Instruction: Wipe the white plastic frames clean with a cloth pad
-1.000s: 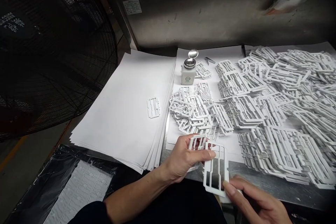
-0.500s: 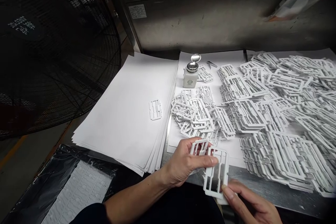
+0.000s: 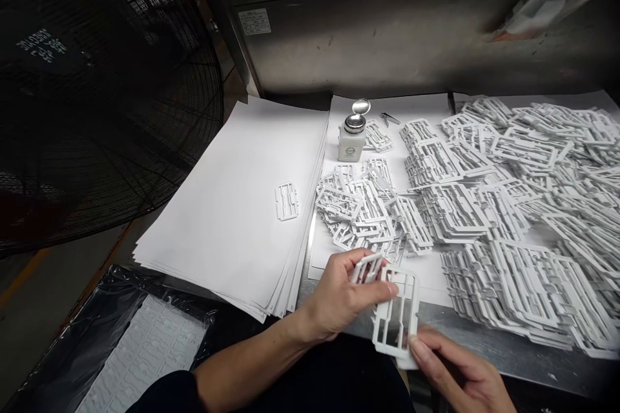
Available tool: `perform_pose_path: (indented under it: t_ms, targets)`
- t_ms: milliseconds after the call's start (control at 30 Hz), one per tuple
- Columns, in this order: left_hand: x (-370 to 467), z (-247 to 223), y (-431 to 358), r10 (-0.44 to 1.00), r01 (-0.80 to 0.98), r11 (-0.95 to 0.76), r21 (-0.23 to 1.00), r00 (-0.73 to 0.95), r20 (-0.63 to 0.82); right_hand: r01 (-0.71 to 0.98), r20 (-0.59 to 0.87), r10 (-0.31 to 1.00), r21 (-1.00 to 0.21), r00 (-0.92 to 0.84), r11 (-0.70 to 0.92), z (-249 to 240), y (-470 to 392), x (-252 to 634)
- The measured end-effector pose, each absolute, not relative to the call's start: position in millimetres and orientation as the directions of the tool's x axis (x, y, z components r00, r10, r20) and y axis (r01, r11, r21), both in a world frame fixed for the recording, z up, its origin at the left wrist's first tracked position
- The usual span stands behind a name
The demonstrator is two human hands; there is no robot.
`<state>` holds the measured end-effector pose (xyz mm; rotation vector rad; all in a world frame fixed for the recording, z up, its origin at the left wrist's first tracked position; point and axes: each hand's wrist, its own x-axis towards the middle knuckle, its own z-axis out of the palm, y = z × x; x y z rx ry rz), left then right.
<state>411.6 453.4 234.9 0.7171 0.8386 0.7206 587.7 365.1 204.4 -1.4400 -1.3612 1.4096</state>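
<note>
White plastic frame [image 3: 396, 313], a flat rectangle with open windows, sits tilted at about six o'clock in the view, over the near edge of the counter [image 3: 489, 348]. Both hands share it. Left hand [image 3: 339, 297] comes in from seven o'clock; its thumb presses on the frame's upper left corner, and its curled fingers [image 3: 361, 257] also grip a second, smaller white frame piece [image 3: 367, 266] that touches the top edge of the first. Right hand [image 3: 460, 374] reaches in from five o'clock, its fingers closed on the frame's lower right corner, the thumb tip lying on the bottom rail.

Just beyond the hands, at about twelve o'clock from them, lies a loose heap of small frames [image 3: 368, 213] on a white sheet. From one to three o'clock spread large overlapping stacks of bigger frames [image 3: 523, 206], covering most of the right side of the counter. A white dispenser bottle [image 3: 351, 137] with a metal flip-top stands upright behind the heap, and a small metal clipper [image 3: 389, 119] lies near it, just to its right. At ten o'clock rests a thick stack of white paper [image 3: 232, 206] with a single small frame [image 3: 287, 201] lying flat on it. A black fan grille [image 3: 106, 97] fills the far left, and a plastic-wrapped tray [image 3: 140, 348] sits low at eight o'clock
</note>
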Motion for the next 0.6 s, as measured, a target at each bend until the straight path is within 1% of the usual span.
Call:
perform_pose_path:
  t_ms: [67, 133, 200, 267, 500, 600]
  targets:
    - [412.9, 234.1, 454.4, 0.799, -0.286, 0.558, 0.779, 0.439, -0.411, 0.160, -0.251, 0.958, -0.960, -0.139, -0.229, 208.2, 363.4, 587.5]
    - [414.0, 232.7, 455.2, 0.796, -0.304, 0.577, 0.758, 0.420, -0.436, 0.103, -0.298, 0.948, -0.952, -0.110, -0.287, 213.4, 361.2, 584.9]
    - [414.9, 230.8, 455.8, 0.777, -0.315, 0.606, 0.731, 0.431, -0.459, 0.037, -0.360, 0.932, -0.933, -0.034, -0.359, 218.9, 359.6, 580.6]
    - [415.4, 228.6, 456.2, 0.745, -0.318, 0.646, 0.694, 0.457, -0.485, -0.001, -0.393, 0.919, -0.919, 0.021, -0.393, 224.0, 359.2, 576.2]
    - [415.9, 222.9, 456.7, 0.686, -0.344, 0.724, 0.598, 0.456, -0.567, 0.031, -0.399, 0.915, -0.915, 0.065, -0.402, 232.8, 364.3, 567.7]
    - [415.8, 221.8, 456.6, 0.678, -0.335, 0.730, 0.596, 0.466, -0.569, 0.023, -0.395, 0.916, -0.917, 0.072, -0.397, 234.6, 366.4, 565.5]
